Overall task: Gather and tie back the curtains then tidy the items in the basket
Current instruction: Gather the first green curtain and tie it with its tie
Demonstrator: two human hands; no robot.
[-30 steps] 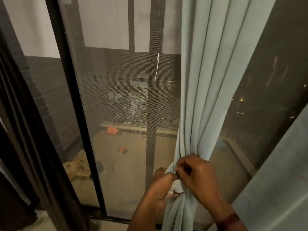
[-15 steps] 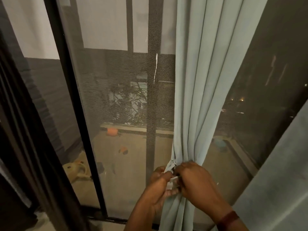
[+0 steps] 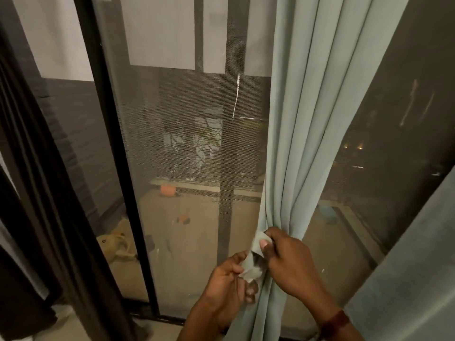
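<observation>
We have the pale green curtain point(image 3: 302, 143) bunched into one narrow column in front of the dark sliding door point(image 3: 118, 168), squeezed at waist height so the tie can go round it. Our right hand point(image 3: 288, 262) pinches the upper end of the light tie strip point(image 3: 256, 254), thumb on top, pulling it up and across the bunch. Our left hand point(image 3: 229, 284) grips the lower end, fingers curled, keeping tension so the knot can close. Hands sit close together, both clamped on the tie. Knot looks not yet finished. No basket in view, so that step waits.
</observation>
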